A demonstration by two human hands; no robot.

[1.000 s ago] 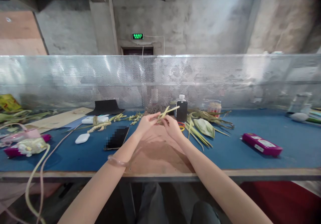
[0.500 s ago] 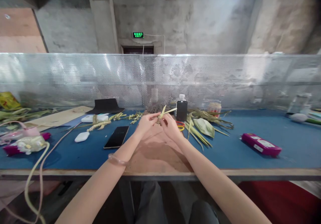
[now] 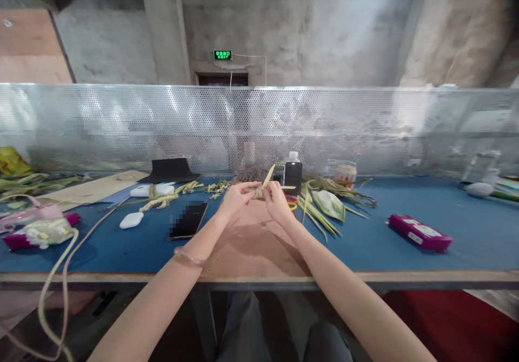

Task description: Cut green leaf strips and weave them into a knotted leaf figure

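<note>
My left hand (image 3: 237,197) and my right hand (image 3: 277,199) meet above a brown board (image 3: 251,248) on the table. Between them, both are closed on pale green leaf strips (image 3: 268,175). One strip points upward, and another sticks out to the right past my right fingers. The part pinched by the fingertips is small and partly hidden. Just right of my right hand lie scissors with red and yellow handles (image 3: 291,205), and long green leaf strips (image 3: 318,216) spread beside a broad pale leaf (image 3: 329,205).
A dark bottle with a white cap (image 3: 292,175) stands behind my right hand, near a jar (image 3: 345,176). Left lie a phone (image 3: 188,221), a white case (image 3: 132,220) and braided pale pieces (image 3: 160,202). A purple packet (image 3: 419,232) lies right. A perforated metal screen (image 3: 259,118) closes the back.
The strip on the right has swung down from slanting upward to nearly level. The upright strip leans more to the right and shows longer. Both hands stay in about the same place.
</note>
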